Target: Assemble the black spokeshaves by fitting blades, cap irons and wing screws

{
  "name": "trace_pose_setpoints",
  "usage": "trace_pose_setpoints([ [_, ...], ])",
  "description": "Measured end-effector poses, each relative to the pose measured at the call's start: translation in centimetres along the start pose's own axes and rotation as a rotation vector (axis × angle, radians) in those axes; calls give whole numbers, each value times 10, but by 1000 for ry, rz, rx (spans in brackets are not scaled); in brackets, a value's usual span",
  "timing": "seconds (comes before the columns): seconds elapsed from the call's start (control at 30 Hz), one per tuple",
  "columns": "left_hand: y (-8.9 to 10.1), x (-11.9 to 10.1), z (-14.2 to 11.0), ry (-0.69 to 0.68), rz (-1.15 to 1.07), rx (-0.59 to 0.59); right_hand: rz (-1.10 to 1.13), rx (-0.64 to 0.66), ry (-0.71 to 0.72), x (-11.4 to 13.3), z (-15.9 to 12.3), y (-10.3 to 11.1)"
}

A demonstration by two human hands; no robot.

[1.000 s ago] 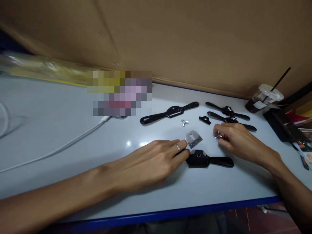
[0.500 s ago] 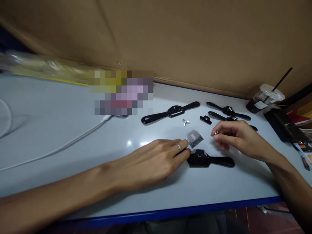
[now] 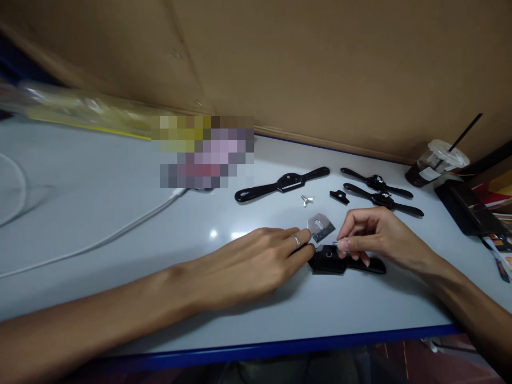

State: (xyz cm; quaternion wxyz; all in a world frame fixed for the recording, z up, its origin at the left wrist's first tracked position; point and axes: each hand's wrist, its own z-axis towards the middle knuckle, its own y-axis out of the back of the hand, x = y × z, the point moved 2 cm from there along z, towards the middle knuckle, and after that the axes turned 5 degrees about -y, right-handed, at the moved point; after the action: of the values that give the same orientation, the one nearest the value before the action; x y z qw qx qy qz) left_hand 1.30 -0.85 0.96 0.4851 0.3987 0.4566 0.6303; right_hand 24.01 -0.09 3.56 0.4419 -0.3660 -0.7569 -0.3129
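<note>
A black spokeshave (image 3: pixel 328 261) lies near the front of the table, and my left hand (image 3: pixel 272 258) is closed over its left handle, hiding it. My right hand (image 3: pixel 370 234) pinches a small silver screw (image 3: pixel 336 244) between thumb and fingertips, just above the spokeshave's body near the round hole. A loose steel blade (image 3: pixel 319 226) with a slot lies right behind the body, close to my left fingertips. Farther back are a silver wing screw (image 3: pixel 307 201) and a small black cap piece (image 3: pixel 339 197).
Behind these lies another spokeshave body (image 3: pixel 288 183) without a blade. Two assembled spokeshaves (image 3: pixel 376 181) lie at the back right, before a plastic cup (image 3: pixel 436 162) with a straw. A white cable (image 3: pixel 120 229) crosses the left side. Cardboard (image 3: pixel 320 69) rises behind the table.
My right hand has moved left and toward me, bringing the small screw over the near spokeshave. My left hand has stayed on the handle.
</note>
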Motion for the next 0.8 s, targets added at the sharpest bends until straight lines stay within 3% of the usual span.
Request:
trace_pose_setpoints([
  [0.27, 1, 0, 0, 5, 8, 5, -93, -114, 72, 6, -2, -13],
  [0.8, 0, 0, 0, -4, 26, -16, -165, -142, 162, -4, 3, -21],
])
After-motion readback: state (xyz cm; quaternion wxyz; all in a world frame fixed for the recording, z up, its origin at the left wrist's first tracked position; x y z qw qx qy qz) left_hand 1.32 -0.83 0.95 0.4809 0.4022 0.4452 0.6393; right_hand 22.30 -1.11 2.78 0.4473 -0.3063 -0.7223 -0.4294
